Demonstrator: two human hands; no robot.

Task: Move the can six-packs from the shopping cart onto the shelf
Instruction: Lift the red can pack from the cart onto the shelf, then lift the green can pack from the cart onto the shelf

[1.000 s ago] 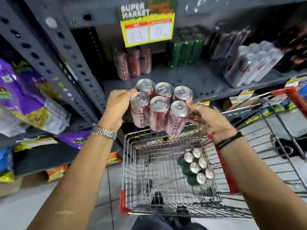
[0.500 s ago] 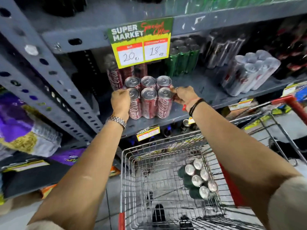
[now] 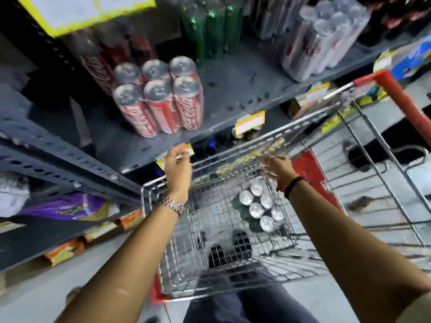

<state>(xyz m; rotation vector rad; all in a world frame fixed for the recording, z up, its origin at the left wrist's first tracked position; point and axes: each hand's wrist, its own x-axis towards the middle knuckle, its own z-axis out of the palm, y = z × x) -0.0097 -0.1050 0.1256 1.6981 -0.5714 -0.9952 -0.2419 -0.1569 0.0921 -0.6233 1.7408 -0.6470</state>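
Note:
A red cola six-pack [image 3: 158, 99] stands upright on the grey metal shelf [image 3: 235, 89], near its front left, with no hand on it. A green six-pack [image 3: 260, 207] lies in the wire shopping cart [image 3: 186, 264], right of centre, silver tops up. My left hand [image 3: 178, 169] hovers over the cart's far left rim, below the shelf edge, fingers loosely apart and holding nothing. My right hand [image 3: 276, 167] hangs over the cart's far right rim, above the green pack, also holding nothing.
Behind the red pack stand more red cans [image 3: 102, 54], green cans [image 3: 211, 29] and a silver six-pack [image 3: 326, 38]. A yellow price sign [image 3: 77, 12] hangs above. Snack bags [image 3: 65, 208] fill the lower left shelf. A second cart with a red handle [image 3: 401, 94] stands right.
Both hands let go of the red six-pack, which now stands on the shelf, and drew back down over the cart. The view tilted downward.

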